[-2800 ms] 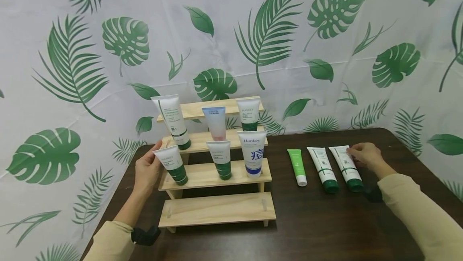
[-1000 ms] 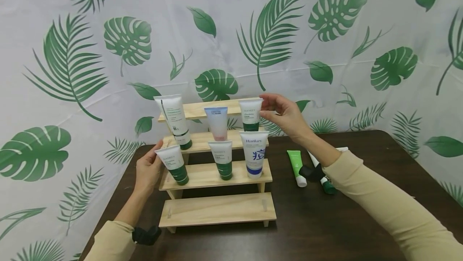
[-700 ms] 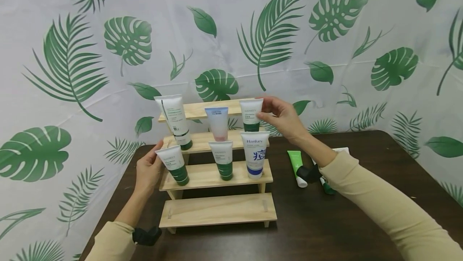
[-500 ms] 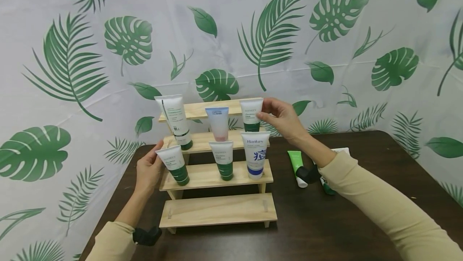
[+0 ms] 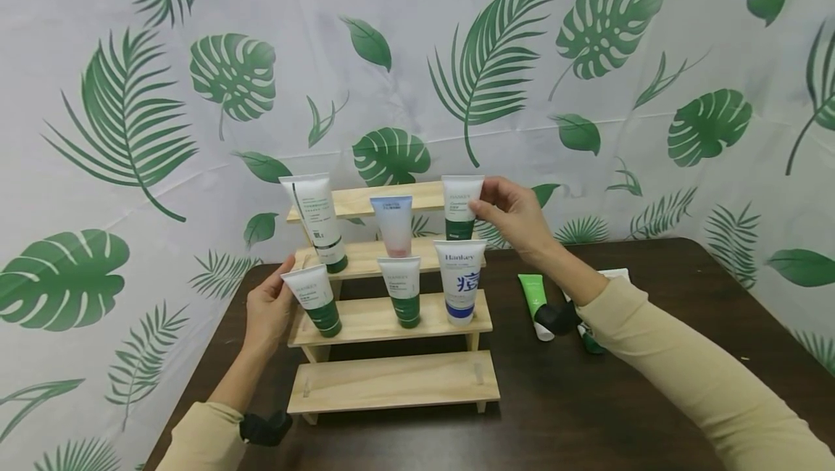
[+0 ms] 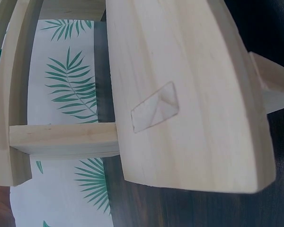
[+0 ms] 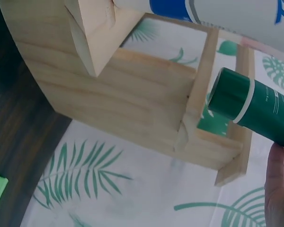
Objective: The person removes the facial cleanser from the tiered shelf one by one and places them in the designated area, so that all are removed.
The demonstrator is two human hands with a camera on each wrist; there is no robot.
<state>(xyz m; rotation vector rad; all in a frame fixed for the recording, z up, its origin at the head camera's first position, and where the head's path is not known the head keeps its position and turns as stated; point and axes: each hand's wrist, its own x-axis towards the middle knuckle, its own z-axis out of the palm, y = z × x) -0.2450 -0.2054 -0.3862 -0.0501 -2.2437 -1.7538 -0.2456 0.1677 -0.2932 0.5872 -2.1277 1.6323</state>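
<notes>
In the head view, my right hand (image 5: 518, 214) pinches a white squeeze tube with a green cap (image 5: 462, 206) by its right side. This tube is upright over the right end of the second shelf from the top. In the right wrist view its green cap (image 7: 232, 97) is near the board, and I cannot tell if they touch. My left hand (image 5: 267, 311) grips the left side of the tiered wooden stand (image 5: 391, 382). A big white tube (image 5: 313, 217) and a blue-pink tube (image 5: 393, 224) share that second shelf.
One shelf lower stand two green-and-white tubes (image 5: 313, 301) (image 5: 401, 290) and a white-and-blue tube (image 5: 459, 279). On the dark table (image 5: 587, 413) to the right lie a lime-green tube (image 5: 533, 293) and white tubes (image 5: 613, 273), partly behind the right sleeve. A leaf-print cloth hangs behind.
My right hand has come from the tubes on the table to the one on the upper right shelf. Lately that tube has shifted slightly right. My left hand stays put.
</notes>
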